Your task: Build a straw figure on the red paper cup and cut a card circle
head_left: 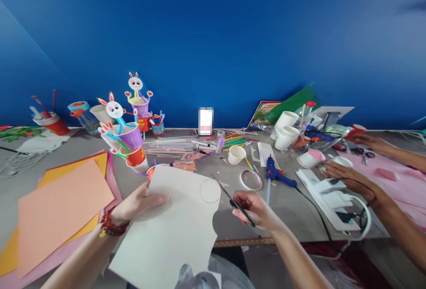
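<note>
My left hand (146, 201) grips a large sheet of white paper (173, 222) by its upper left part, thumb on top. A circle is drawn near the sheet's upper right corner, and the right edge below it has curved cut-outs. In my right hand (254, 211) is a pair of black-handled scissors (229, 193). Their blades point up and left, beside the drawn circle at the paper's edge. Whether the blades are touching the paper I cannot tell. Behind the sheet, a red cup (151, 171) is partly hidden.
Coloured paper sheets (63, 209) lie left, near rabbit figures on stacked cups (129, 136). A white paper cup (237, 155), a tape roll (250, 180), a blue glue gun (278, 173) and a power strip (328, 200) stand right. A co-worker's hands (346, 176) work over pink paper (382, 173).
</note>
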A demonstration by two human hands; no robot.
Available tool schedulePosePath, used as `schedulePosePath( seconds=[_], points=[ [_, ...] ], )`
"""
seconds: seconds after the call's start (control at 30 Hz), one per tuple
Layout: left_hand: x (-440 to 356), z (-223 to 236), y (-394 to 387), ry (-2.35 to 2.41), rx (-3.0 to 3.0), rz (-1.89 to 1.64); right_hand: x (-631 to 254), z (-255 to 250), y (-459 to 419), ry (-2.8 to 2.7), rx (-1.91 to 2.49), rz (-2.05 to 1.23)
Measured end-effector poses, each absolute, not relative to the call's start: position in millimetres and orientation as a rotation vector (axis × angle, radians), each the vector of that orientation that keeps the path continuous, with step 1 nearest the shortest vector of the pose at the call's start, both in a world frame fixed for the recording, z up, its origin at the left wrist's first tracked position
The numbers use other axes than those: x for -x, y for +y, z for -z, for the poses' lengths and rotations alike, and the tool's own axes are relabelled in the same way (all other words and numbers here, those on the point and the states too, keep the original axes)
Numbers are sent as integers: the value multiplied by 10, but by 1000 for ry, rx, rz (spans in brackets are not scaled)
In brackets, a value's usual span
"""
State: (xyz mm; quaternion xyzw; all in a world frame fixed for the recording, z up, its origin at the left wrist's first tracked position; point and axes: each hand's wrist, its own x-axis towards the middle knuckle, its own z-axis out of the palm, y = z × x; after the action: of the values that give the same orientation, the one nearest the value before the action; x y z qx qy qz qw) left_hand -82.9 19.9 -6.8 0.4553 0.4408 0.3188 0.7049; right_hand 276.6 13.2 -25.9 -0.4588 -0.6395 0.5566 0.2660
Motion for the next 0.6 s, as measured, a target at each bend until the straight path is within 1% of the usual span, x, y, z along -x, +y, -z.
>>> schedulePosePath(
  seconds=[0.2, 0.43, 0.6],
  points=[
    [828, -29, 229, 1014, -1015, -679, -2820, 269, 144, -1796, 1239, -1447],
    [820, -107, 273, 1000, -1012, -681, -2850, 266, 148, -1773, 1237, -1575],
    [831, -131, 316, 986, -1038, -634, -2845, 226, 155, -1757, 1221, -1610]
  ],
)
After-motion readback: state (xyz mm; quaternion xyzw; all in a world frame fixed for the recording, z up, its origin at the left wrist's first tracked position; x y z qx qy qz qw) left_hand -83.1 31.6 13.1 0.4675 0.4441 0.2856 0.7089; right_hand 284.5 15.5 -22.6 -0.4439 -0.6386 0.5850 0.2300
